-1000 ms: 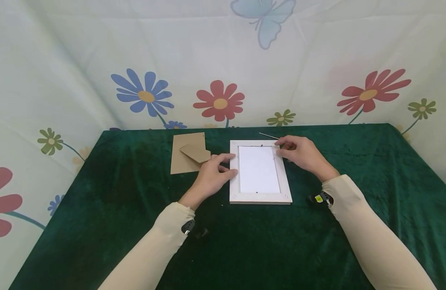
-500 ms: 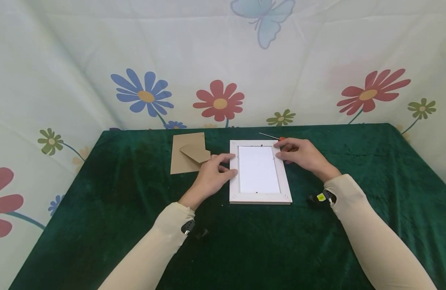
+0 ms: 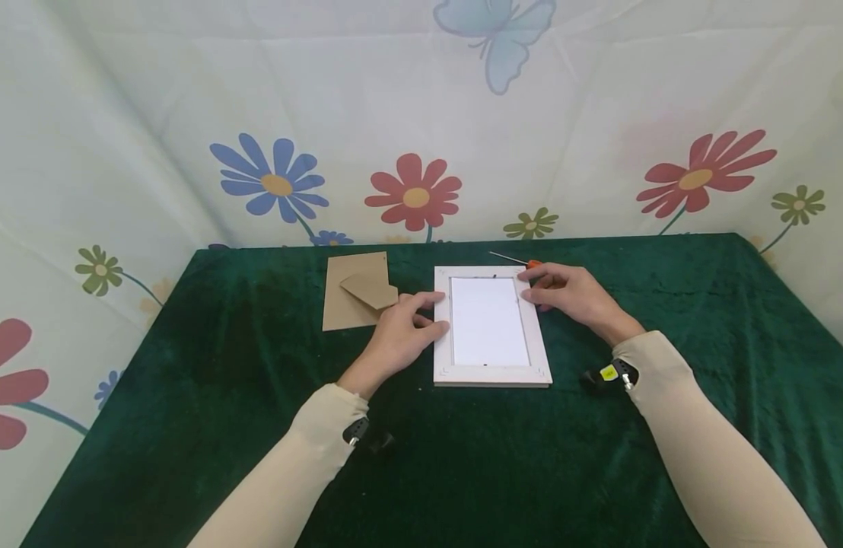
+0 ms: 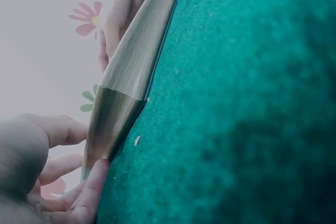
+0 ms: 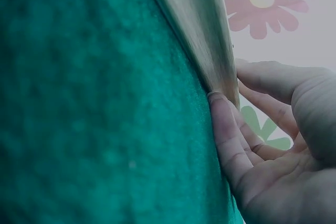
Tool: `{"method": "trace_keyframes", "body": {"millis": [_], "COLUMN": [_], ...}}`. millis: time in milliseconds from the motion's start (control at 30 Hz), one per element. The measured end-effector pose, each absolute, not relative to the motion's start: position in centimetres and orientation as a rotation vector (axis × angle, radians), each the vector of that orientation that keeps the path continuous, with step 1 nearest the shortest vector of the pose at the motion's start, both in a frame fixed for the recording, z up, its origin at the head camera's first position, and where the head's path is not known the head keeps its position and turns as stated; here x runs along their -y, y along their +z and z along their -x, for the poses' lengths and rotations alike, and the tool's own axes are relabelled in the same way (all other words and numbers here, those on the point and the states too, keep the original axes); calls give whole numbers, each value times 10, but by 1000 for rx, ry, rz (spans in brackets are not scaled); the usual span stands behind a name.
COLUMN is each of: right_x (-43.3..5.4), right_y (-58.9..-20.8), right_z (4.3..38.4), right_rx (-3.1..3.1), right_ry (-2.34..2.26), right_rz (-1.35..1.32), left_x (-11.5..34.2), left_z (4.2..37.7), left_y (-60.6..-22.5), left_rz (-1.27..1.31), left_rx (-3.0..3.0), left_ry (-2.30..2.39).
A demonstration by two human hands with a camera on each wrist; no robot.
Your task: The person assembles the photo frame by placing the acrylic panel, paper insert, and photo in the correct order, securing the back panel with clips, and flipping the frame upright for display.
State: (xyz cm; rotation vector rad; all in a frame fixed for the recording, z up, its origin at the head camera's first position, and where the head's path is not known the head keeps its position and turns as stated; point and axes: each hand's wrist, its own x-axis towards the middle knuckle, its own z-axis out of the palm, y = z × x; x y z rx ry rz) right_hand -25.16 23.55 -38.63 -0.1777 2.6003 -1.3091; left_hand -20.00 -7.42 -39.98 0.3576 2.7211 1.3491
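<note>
A white-backed picture frame (image 3: 493, 374) lies on the green cloth, with a plain white sheet (image 3: 488, 323) filling its recess. Small dark tabs show at the recess edges. My left hand (image 3: 401, 332) pinches the frame's left side, thumb on top. At the upper right side, my right hand (image 3: 568, 293) holds the frame between thumb and fingers. Both wrist views show its wood-grained side, the frame side (image 4: 128, 61) on the left and the frame side (image 5: 202, 24) on the right, with a finger low at the cloth and the thumb at the upper edge.
Beyond my left hand lies a brown backing board (image 3: 342, 304) with a folded stand flap (image 3: 370, 289). A thin screwdriver (image 3: 533, 264) with an orange handle lies behind the frame, near my right fingers. A flowered curtain (image 3: 586, 114) rises behind the table.
My right hand has shifted slightly to the right along the frame's edge, uncovering the screwdriver's orange handle. The left hand and the frame stay in place.
</note>
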Motion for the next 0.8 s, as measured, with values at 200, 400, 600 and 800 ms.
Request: {"method": "trace_keyframes", "body": {"millis": [200,400,600,800], "right_x": [-235,-236,-236,-236], "right_y": [-387,-387,-388,-390], "right_z": [251,251,251,250], "right_rx": [-2602,-2598,-2592,-2595], "right_ry": [-1314,-1326,-1324,-1329], "right_rz": [175,176,181,181], "left_x": [72,71,75,87], "left_z": [194,187,182,180], "left_y": [-389,-370,-347,-318], "left_rz": [-421,-461,-500,-527], "left_rx": [-2754,-2782,-2819,-2840], "left_ry": [1262,1117,1075,1262]}}
